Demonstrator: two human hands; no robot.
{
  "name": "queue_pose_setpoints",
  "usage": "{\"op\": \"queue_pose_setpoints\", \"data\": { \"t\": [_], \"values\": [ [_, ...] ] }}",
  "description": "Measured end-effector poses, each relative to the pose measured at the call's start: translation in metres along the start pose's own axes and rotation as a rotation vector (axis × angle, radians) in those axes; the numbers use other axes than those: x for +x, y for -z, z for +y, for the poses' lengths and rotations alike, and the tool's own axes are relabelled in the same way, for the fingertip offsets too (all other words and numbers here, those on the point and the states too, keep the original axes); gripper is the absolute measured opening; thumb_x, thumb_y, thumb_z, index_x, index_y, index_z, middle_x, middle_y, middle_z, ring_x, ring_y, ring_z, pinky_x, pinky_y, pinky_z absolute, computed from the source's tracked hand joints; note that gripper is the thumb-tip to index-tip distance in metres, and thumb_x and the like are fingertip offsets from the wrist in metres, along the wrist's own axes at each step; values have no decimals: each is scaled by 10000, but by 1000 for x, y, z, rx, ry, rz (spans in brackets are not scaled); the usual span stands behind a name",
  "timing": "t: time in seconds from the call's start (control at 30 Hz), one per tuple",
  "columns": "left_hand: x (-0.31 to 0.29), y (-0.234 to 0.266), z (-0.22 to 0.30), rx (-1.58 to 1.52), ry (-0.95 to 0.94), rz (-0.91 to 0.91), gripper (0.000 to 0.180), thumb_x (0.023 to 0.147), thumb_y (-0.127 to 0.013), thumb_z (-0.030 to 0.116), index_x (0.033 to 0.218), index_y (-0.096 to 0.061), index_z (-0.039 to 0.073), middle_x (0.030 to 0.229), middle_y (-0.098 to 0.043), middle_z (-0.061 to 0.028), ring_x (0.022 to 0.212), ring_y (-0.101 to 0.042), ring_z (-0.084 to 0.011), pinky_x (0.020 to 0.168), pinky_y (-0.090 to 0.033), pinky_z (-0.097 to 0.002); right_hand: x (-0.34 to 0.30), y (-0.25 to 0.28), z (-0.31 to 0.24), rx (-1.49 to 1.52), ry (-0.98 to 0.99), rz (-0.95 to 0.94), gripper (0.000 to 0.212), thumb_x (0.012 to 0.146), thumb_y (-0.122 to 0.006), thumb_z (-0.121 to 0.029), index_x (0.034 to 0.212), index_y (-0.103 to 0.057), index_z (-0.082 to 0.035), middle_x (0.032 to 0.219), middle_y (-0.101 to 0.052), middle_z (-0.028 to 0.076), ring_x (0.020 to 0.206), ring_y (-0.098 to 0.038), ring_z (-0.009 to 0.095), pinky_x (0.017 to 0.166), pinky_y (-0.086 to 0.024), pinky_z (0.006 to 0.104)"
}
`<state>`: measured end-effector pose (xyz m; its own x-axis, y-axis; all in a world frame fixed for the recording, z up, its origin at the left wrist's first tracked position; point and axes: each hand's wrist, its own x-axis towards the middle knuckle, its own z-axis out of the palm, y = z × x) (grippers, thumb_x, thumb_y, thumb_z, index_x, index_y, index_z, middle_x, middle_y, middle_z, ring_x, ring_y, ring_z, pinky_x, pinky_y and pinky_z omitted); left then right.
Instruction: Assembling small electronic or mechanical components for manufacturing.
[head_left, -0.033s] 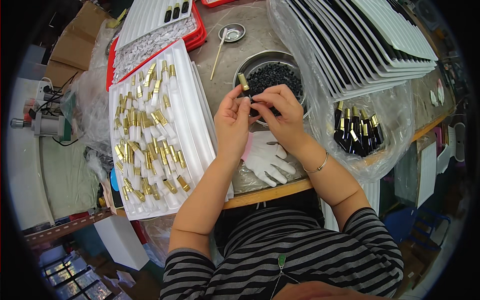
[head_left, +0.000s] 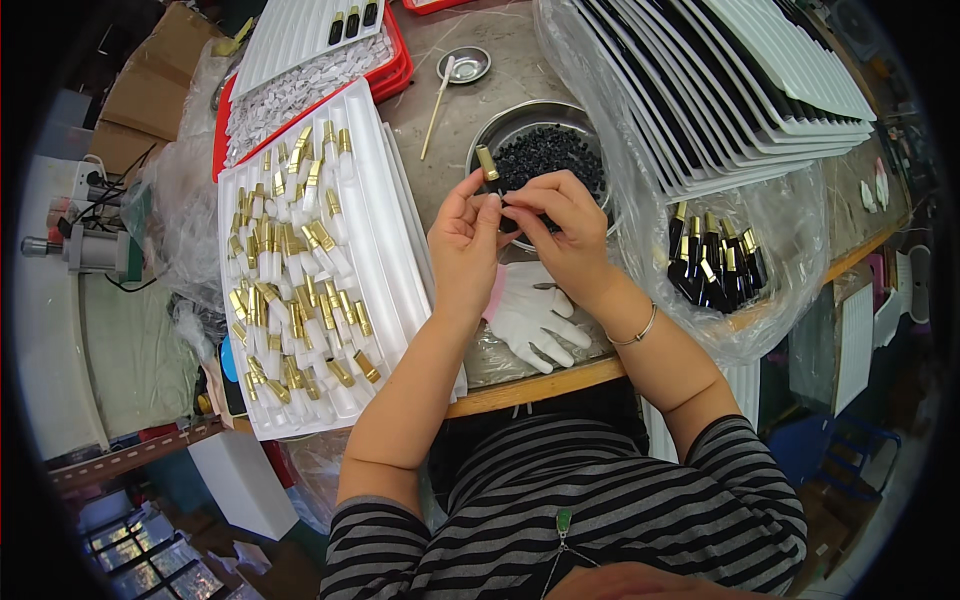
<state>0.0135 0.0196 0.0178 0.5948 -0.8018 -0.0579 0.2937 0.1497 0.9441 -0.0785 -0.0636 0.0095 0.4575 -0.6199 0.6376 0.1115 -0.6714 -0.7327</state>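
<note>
My left hand [head_left: 466,228] is closed around a small black cosmetic tube with a gold top [head_left: 487,162], which points up and away. Against the tube's lower end, the fingertips of my right hand [head_left: 562,212] are pinched together; any small piece between them is hidden. Just beyond both hands is a round metal bowl [head_left: 503,128] of small black pieces [head_left: 555,150]. Below them, a white glove [head_left: 530,308] lies flat at the table edge. To the left, many gold-topped white tubes [head_left: 300,290] lie on a white ribbed tray [head_left: 388,240].
Black tubes with gold tops [head_left: 722,262] sit on clear plastic sheeting [head_left: 800,225] at right, before stacked white trays [head_left: 690,110]. A stick [head_left: 436,110] leans on a small metal dish [head_left: 470,66]. White pieces [head_left: 300,95] fill a red tray [head_left: 397,70] at far left.
</note>
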Motion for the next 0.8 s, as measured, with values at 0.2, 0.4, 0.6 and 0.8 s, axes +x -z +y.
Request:
{"op": "queue_pose_setpoints", "data": {
  "t": [0.2,0.4,0.6,0.8],
  "values": [
    [-1,-1,3,-8,-20,30,347,906,-493,93,1227,-419,-15,956,-591,-66,846,-585,-94,697,-541,-234,3,2,1,-107,156,27,150,663,-676,12,799,-630,-32,751,-612,68,660,-571,219,567,-452,293],
    [-2,-3,1,-52,-52,13,350,905,-507,135,1223,-443,4,949,-587,-60,847,-583,-94,705,-549,-249,3,3,1,-154,200,57,141,671,-666,12,800,-627,-28,759,-626,68,655,-576,226,588,-459,298],
    [-2,-3,2,-46,-86,21,348,907,-498,118,1229,-437,0,969,-589,-80,871,-588,-117,730,-553,-275,3,1,5,-118,216,67,125,688,-660,4,804,-627,-29,779,-635,67,681,-589,231,695,-481,337],
    [-1,0,-1,-73,-80,27,364,897,-514,105,1235,-434,-2,1011,-602,-130,883,-600,-138,729,-554,-276,3,1,4,-118,212,61,122,689,-665,-7,801,-627,-38,770,-630,62,696,-587,233,720,-484,353]
  ]
}}
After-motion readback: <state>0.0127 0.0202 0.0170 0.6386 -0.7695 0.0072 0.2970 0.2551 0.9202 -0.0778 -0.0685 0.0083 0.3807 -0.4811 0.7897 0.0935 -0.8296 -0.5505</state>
